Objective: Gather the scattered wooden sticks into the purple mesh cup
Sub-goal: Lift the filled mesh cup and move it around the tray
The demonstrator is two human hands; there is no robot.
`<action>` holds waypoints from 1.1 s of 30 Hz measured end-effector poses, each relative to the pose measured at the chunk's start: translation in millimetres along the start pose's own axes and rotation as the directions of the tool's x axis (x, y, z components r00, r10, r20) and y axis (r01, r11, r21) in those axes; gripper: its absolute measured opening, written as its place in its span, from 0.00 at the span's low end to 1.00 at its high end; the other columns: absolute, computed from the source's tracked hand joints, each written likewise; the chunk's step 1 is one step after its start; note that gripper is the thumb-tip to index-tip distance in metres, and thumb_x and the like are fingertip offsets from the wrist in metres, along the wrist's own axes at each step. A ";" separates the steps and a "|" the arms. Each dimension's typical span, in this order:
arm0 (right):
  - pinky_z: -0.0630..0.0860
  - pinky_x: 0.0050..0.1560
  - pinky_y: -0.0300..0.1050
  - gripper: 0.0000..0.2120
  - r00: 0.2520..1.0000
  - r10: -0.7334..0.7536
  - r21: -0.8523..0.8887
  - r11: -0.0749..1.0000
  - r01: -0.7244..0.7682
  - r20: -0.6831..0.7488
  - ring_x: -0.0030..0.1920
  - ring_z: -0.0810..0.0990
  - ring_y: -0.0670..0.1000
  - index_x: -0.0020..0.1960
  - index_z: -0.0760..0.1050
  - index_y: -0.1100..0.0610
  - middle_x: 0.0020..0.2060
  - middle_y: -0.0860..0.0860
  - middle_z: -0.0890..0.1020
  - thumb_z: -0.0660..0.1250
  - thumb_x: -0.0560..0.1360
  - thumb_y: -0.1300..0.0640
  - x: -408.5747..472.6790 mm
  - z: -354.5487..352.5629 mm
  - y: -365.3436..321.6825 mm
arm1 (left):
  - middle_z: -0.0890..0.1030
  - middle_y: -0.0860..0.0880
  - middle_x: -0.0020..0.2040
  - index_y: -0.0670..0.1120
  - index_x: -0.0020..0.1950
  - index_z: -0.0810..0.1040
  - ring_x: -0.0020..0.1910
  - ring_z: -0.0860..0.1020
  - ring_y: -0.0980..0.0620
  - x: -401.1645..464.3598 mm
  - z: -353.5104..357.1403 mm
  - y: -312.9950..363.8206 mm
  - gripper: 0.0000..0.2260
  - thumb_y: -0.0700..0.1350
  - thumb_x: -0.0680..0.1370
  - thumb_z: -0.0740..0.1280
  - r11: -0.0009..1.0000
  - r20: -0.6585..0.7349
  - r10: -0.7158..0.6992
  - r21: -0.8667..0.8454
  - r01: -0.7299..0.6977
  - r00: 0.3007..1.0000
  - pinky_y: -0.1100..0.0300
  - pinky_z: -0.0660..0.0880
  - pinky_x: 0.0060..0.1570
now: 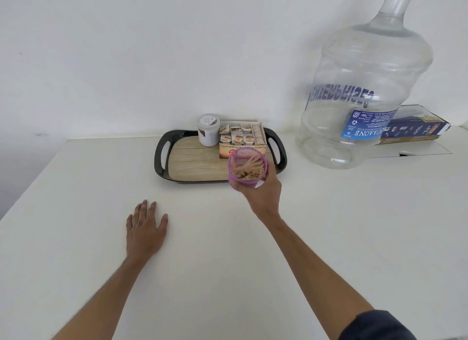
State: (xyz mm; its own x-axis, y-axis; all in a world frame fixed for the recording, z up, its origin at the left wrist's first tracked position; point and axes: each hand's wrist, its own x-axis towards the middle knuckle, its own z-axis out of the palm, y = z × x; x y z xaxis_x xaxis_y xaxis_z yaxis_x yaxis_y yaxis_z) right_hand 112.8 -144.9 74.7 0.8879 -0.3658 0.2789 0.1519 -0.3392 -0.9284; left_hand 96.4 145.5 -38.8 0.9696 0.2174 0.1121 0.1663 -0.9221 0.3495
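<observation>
Head view, nearest to us: our left hand point(147, 227) lies flat on the white desk point(76, 238), fingers straight and spread, holding nothing. Our right hand point(263, 190) reaches further out, its fingers curled round the lower wall of the purple mesh cup point(247, 167), which it holds at the near right corner of the black-rimmed tray with a wood-grain floor point(192, 160). We cannot tell whether the cup is already resting on the tray or is just above it. The pale wooden sticks point(250, 167) are bunched inside the cup, fanned and leaning, with tips showing near the rim. We see no loose sticks on the desk, so we judge the gathering to be about done.

The risk lies in the setting-down, we think. If the cup lands on the raised tray rim, it may tip and spill the sticks again. Just behind it stands an open cardboard box of small packets point(241, 134), with a white cylindrical jar point(208, 131) beside that; a careless push forward could knock the cup against the box. Further right, a large clear plastic water bottle point(359, 99) stands well apart.
</observation>
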 end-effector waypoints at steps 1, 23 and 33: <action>0.80 0.51 0.42 0.39 1.000 -0.006 0.022 1.000 0.007 -0.018 0.50 0.81 0.42 0.62 0.72 0.51 0.48 0.38 0.82 0.84 0.56 0.48 1.3 -0.5 -3.2 | 0.60 0.43 0.78 0.44 0.76 0.63 0.78 0.55 0.46 0.0 0.6 -0.3 0.25 0.53 0.81 0.58 1.000 0.001 0.000 0.003 0.000 1.000 0.48 0.50 0.75; 0.80 0.53 0.52 0.41 0.991 0.102 -0.028 0.995 -0.100 0.082 0.52 0.80 0.46 0.63 0.71 0.48 0.50 0.40 0.82 0.80 0.53 0.41 -21.9 5.3 19.1 | 0.59 0.43 0.78 0.44 0.77 0.62 0.78 0.54 0.46 0.1 -1.0 0.3 0.25 0.53 0.82 0.58 1.000 0.011 -0.005 -0.004 0.005 1.000 0.48 0.49 0.75; 0.79 0.49 0.37 0.37 0.998 -0.031 0.119 0.992 0.038 -0.063 0.52 0.81 0.42 0.61 0.72 0.47 0.51 0.40 0.82 0.85 0.57 0.53 7.5 -8.3 -10.8 | 0.58 0.44 0.79 0.45 0.77 0.61 0.78 0.53 0.47 -0.1 0.4 0.1 0.26 0.54 0.82 0.57 1.000 0.013 -0.011 -0.003 0.011 1.000 0.48 0.48 0.76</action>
State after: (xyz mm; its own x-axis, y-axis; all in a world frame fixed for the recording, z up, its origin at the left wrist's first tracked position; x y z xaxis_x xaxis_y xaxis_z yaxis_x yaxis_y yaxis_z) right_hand 114.2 -151.2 88.8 0.8538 -0.4087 0.3226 0.2366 -0.2473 -0.9396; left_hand 96.4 145.3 -39.2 0.9700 0.2234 0.0957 0.1766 -0.9186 0.3536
